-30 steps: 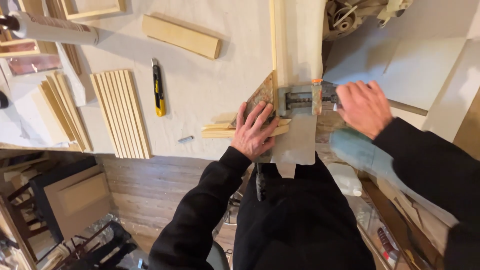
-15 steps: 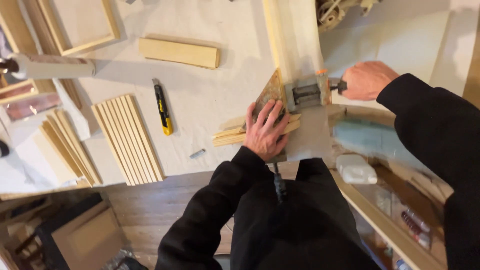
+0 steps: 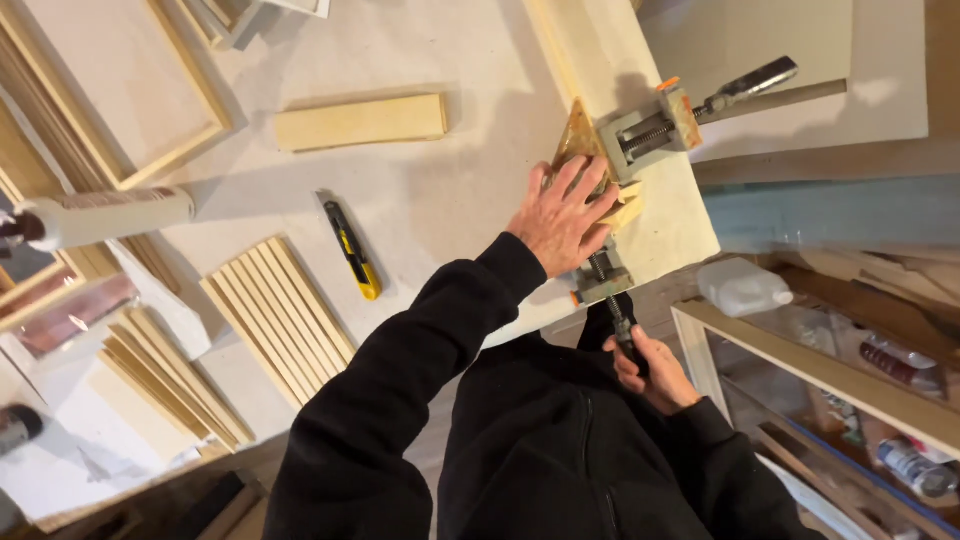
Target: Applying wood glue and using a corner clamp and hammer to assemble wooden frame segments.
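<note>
I count one corner clamp point(image 3: 640, 140), one yellow utility knife point(image 3: 352, 250), one wooden block point(image 3: 362, 122), one caulk tube point(image 3: 105, 217), one plastic bottle point(image 3: 742, 286).

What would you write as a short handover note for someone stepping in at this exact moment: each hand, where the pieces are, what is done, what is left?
Left hand: flat, pressing the wood strips down in the corner clamp at the table corner.
Right hand: below the table edge, gripped on the near screw handle.
Far screw handle: free, sticking out past the table.
Done: strips are seated in the clamp.
Left: whether the near screw is tight cannot be told; check it.
The yellow utility knife and spare slats lie to the left.
</note>
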